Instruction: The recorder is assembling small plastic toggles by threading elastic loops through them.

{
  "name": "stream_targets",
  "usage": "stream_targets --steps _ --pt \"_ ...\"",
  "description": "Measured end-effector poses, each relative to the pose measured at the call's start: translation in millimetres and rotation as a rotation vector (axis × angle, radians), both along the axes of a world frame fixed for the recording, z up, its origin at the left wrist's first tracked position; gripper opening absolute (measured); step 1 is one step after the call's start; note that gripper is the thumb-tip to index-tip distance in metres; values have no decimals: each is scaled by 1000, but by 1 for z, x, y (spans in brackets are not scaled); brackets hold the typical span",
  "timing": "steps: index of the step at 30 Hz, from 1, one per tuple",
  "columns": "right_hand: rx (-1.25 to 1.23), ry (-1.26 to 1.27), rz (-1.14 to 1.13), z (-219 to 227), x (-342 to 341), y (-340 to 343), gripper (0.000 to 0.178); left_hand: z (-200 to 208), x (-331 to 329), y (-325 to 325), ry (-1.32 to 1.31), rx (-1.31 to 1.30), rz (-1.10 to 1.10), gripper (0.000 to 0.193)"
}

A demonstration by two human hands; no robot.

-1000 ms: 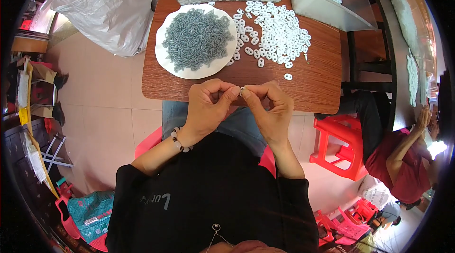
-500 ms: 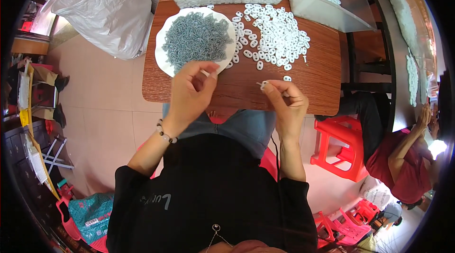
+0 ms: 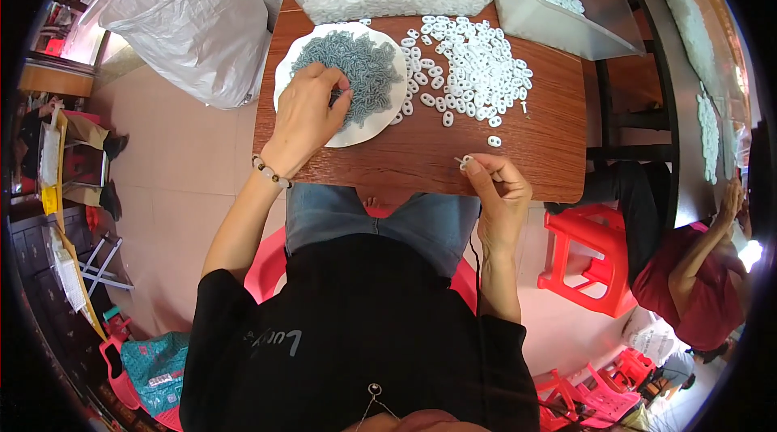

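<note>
While your right hand (image 3: 498,189) is pinching a small white piece (image 3: 464,161), your left hand (image 3: 312,108) has moved away and is digging, fingers curled, into the grey parts (image 3: 364,68) on the plate (image 3: 356,134).

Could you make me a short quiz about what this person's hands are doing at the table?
1. True or false: the left hand rests on the pile of grey metal pieces on the white plate.
2. What does the right hand pinch at its fingertips?
A. a red stool
B. a small white ring
C. a plastic bag
3. Fill in: the loose white rings lie on the ____ wooden table.

Key
1. True
2. B, a small white ring, held above the table's near edge.
3. Brown
</note>
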State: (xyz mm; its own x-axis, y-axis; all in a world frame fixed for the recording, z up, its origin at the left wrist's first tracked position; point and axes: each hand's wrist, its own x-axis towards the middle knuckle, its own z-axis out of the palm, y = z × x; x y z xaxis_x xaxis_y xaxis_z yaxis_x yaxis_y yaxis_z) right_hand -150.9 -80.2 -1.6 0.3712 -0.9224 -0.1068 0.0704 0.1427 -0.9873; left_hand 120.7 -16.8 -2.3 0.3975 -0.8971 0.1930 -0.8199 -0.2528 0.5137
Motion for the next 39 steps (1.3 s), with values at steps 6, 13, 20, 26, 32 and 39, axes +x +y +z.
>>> stream_targets --steps 6,13,20,26,32,39 --pt "20 -39 34 6 6 2 10 1 0 0 36 -51 71 9" --pt "-28 1 8 5 4 -3 9 4 -15 -9 35 -248 -93 12" --pt "-42 48 -13 8 -9 -6 9 -2 -60 -35 -65 -257 -346 21" --pt "-10 26 -53 11 -17 -3 9 -20 -67 -66 -441 -141 -430 14" --pt "24 -18 21 0 -11 1 8 -21 -63 -69 -355 -57 -434 10" --pt "-21 54 68 -9 -16 3 8 8 -86 -51 -14 -234 -417 10"
